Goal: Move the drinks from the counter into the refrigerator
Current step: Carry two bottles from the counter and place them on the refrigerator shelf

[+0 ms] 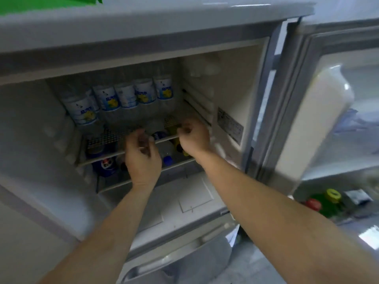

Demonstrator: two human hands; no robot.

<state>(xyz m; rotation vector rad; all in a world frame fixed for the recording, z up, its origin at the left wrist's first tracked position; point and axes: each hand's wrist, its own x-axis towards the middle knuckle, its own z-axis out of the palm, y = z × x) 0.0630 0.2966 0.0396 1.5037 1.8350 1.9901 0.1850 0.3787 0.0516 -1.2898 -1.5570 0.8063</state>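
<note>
The refrigerator [231,83] stands open. Several water bottles [125,95] with white and blue labels stand in a row at the back of the upper wire shelf [102,138]. Below it lie more drinks: a blue-capped bottle [168,159], a blue can [105,166] and a yellow bottle [178,143]. Both my hands reach to the shelf's front rail. My left hand [143,160] has its fingers and thumb curled over the rail near the middle. My right hand [193,139] curls its fingers at the rail's right end. Motion blur hides the exact grip.
The fridge door [320,119] hangs open on the right, with a large white bottle [326,103] in its upper rack and red- and yellow-capped bottles [328,201] lower down. A crisper cover [184,206] lies under the shelves. A green object [41,5] lies on the fridge's top.
</note>
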